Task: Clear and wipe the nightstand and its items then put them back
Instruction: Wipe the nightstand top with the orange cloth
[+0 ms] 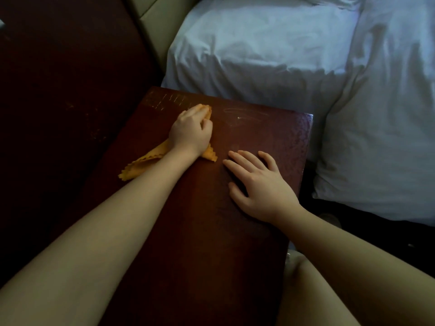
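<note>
Left hand (190, 130) grips the cloth (141, 164) at the worktop's (270, 142) far left; smears (244, 115) lie just right of it; right hand (261, 184), flat and open, rests nearer the body.

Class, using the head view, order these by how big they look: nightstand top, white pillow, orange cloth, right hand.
1. nightstand top, though nearest the camera.
2. white pillow.
3-4. right hand and orange cloth: unsure, since the left hand covers part of the cloth.
</note>
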